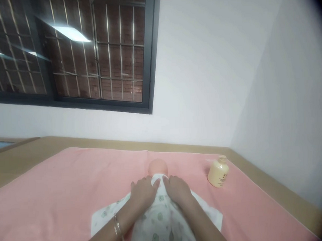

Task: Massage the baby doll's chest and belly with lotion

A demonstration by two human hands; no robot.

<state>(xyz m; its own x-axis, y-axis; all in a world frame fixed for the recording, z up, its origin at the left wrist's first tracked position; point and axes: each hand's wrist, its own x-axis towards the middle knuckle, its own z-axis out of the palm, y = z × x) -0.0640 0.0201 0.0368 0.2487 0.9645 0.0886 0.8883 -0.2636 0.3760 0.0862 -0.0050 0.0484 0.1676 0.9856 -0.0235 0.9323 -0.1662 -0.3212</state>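
Note:
A baby doll point(157, 166) lies on the pink sheet, its rounded head pointing away from me. Over its body spreads a white baby garment point(160, 216) with small green prints, reaching out to both sides. At the neck end, my left hand point(145, 189) grips the garment's edge from the left, thumb on top and pointing inward. My right hand point(178, 188) mirrors it on the right, also closed on the edge near the doll's neck. Some of my fingertips are hidden behind the cloth. The doll's limbs are covered or out of sight.
A cream-yellow bottle point(218, 172) stands on the pink sheet point(60, 196) to the right of the doll. Wooden edging point(119, 143) runs along the back and right. Behind is a white wall point(201, 72) with a dark-framed, barred window point(99, 55).

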